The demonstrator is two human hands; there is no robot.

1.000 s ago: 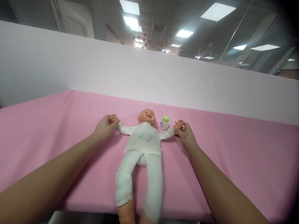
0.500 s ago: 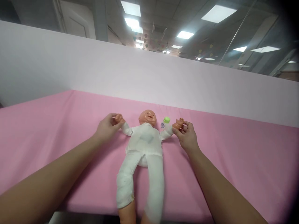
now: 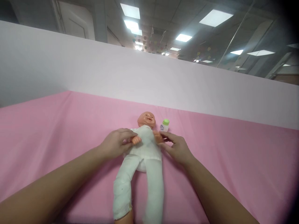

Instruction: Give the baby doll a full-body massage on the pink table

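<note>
A baby doll in a white suit lies on its back on the pink sheet, head away from me, legs hanging toward the near edge. My left hand is closed round the doll's small hand at the left side of its chest. My right hand pinches the doll's other hand at the right side of the chest. Both doll arms are folded in over the torso. A small white bottle with a green cap stands just right of the doll's head.
A pale partition wall runs along the far side of the pink sheet. Above it show ceiling lights and a glass wall. The sheet stretches wide to the left and right of the doll.
Both my hands have brought the doll's arms from spread out wide inward onto its chest. The bottle has not moved.
</note>
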